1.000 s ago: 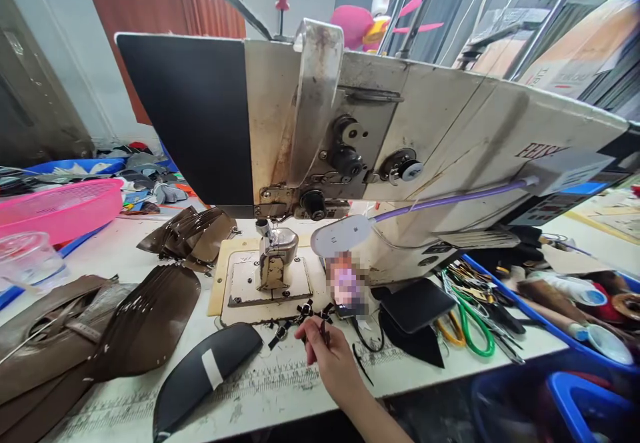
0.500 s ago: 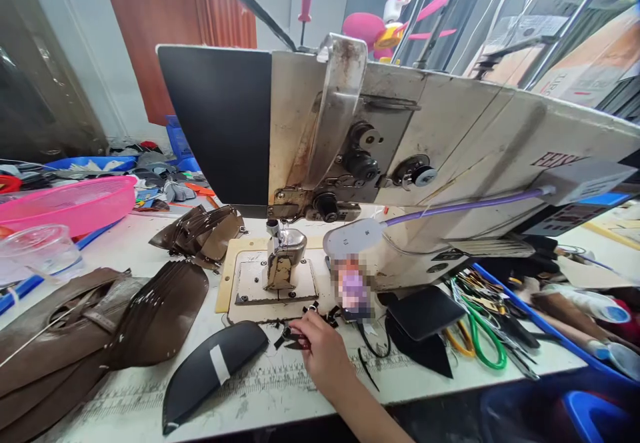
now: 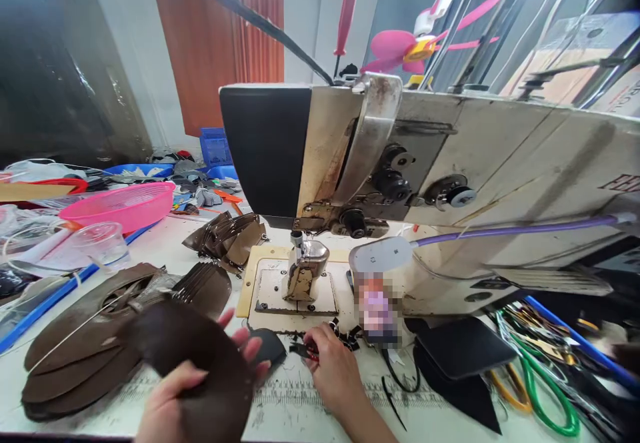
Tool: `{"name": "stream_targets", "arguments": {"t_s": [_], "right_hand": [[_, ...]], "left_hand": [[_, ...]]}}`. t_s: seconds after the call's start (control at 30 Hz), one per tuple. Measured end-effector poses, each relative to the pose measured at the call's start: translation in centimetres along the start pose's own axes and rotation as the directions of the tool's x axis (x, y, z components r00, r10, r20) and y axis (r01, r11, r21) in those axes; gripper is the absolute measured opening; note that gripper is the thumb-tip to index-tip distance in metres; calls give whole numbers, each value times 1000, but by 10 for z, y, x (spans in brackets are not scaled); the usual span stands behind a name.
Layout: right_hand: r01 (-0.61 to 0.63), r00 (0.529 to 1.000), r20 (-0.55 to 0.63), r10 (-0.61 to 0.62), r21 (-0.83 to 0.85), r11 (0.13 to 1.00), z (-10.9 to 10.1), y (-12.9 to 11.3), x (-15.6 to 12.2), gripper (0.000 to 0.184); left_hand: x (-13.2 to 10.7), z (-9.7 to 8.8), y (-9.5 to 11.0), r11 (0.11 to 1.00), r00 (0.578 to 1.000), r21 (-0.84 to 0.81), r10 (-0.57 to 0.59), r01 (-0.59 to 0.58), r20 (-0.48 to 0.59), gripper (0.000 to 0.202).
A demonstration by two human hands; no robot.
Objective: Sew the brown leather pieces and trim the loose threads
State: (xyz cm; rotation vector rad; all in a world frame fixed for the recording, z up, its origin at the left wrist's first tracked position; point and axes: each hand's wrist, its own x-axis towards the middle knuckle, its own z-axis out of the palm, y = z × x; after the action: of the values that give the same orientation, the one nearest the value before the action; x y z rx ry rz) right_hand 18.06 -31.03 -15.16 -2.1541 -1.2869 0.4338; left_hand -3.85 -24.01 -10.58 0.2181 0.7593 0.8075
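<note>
My left hand (image 3: 167, 393) holds a dark brown leather piece (image 3: 215, 369) with a rounded outline. The thumb lies on its face, and the fingertips show beyond its right edge. Beneath that piece, a dark curved panel (image 3: 270, 348) is mostly hidden. My right hand (image 3: 336, 366) rests on the table just in front of the sewing machine's post bed (image 3: 306, 276). Its fingers are closed around small red-and-black snips (image 3: 306, 351), only partly seen. Small black scraps (image 3: 353, 337) lie by its fingertips. Layered brown leather pieces (image 3: 75, 356) lie left of my left hand.
The sewing machine head (image 3: 350, 156) overhangs the table. Another brown stack (image 3: 225, 239) sits behind, near a pink basket (image 3: 125, 206) and clear plastic cup (image 3: 103, 243). To the right are black pieces (image 3: 465, 346), green-handled scissors (image 3: 550, 396) and a blue edging strip (image 3: 575, 339).
My left hand has come into view, holding the brown leather piece over the dark panel. My right hand stays near the post bed with the snips. The view has shifted left.
</note>
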Motion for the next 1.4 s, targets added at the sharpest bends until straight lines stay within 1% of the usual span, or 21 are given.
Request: {"name": "stream_targets", "arguments": {"t_s": [0.07, 0.1, 0.17, 0.2, 0.3, 0.37, 0.43, 0.5, 0.6, 0.73, 0.8, 0.9, 0.97, 1.03, 1.07, 1.17, 1.23, 1.27, 1.3, 1.37, 1.4], "right_hand": [[4, 1000, -11, -3, 92, 996, -4, -1, 0, 31], [9, 1000, -11, -7, 152, 988, -7, -3, -1, 27], [17, 1000, 8, -20, 283, 959, -14, -6, -3, 13], [17, 999, 30, -29, 346, 938, -17, -8, -5, 10], [-3, 992, 114, -59, 482, 876, -27, -14, -12, 22], [-24, 986, 150, -65, 523, 852, -31, -17, -15, 24], [-45, 985, 163, -55, 553, 832, -32, -18, -18, 26], [-80, 985, 168, -27, 596, 799, -32, -19, -19, 29], [-122, 990, 131, 44, 674, 728, -29, -23, -21, 34], [-145, 988, 137, 67, 705, 694, -27, -27, -22, 36], [-211, 977, 184, 110, 738, 641, -25, -24, -22, 38], [-356, 935, 299, 193, 794, 494, -21, -14, -20, 46], [-402, 915, 335, 225, 804, 439, -19, -6, -18, 50], [-407, 912, 338, 231, 803, 435, -17, -4, -17, 50], [-405, 914, 338, 226, 796, 450, -17, -4, -17, 50], [-337, 941, 263, 211, 765, 550, -19, -12, -17, 44], [-273, 961, 182, 209, 749, 604, -21, -19, -17, 39], [-252, 964, 144, 222, 756, 604, -23, -21, -16, 38], [-253, 961, 130, 245, 775, 579, -24, -22, -16, 38], [-276, 944, 140, 297, 831, 484, -24, -24, -17, 39], [-284, 941, 158, 300, 851, 443, -24, -24, -18, 40]], "left_hand": [[10, 23, -10, 999, 999, -17, -40, 40, -1, 74], [13, 31, -16, 998, 998, -10, -66, 66, -21, 77], [18, 39, -30, 993, 995, 75, -88, 91, -44, 75], [20, 41, -37, 986, 996, 143, -80, 84, -35, 71], [24, 40, -53, 949, 996, 316, -47, 20, 78, 68], [26, 39, -59, 929, 989, 369, -31, -26, 148, 72], [27, 40, -61, 908, 983, 413, -3, -73, 181, 70], [27, 42, -61, 890, 983, 444, 23, -104, 184, 63], [26, 45, -59, 879, 985, 461, 54, -125, 164, 58], [26, 49, -56, 864, 985, 481, 89, -149, 145, 55], [26, 50, -54, 874, 986, 471, 53, -121, 155, 55], [26, 51, -52, 907, 984, 416, -22, -55, 177, 54], [26, 51, -51, 923, 982, 383, -38, -36, 184, 54], [25, 52, -51, 929, 982, 367, -20, -51, 189, 53], [25, 52, -52, 929, 982, 364, -6, -65, 188, 53], [26, 53, -54, 924, 982, 368, 33, -101, 185, 51], [27, 52, -55, 934, 984, 348, 25, -86, 176, 49], [28, 51, -55, 945, 987, 320, 14, -66, 161, 47], [29, 51, -55, 959, 990, 280, 3, -44, 142, 45], [29, 51, -52, 984, 995, 175, 2, -19, 100, 41], [29, 51, -50, 992, 996, 124, 10, -21, 86, 41]]}}
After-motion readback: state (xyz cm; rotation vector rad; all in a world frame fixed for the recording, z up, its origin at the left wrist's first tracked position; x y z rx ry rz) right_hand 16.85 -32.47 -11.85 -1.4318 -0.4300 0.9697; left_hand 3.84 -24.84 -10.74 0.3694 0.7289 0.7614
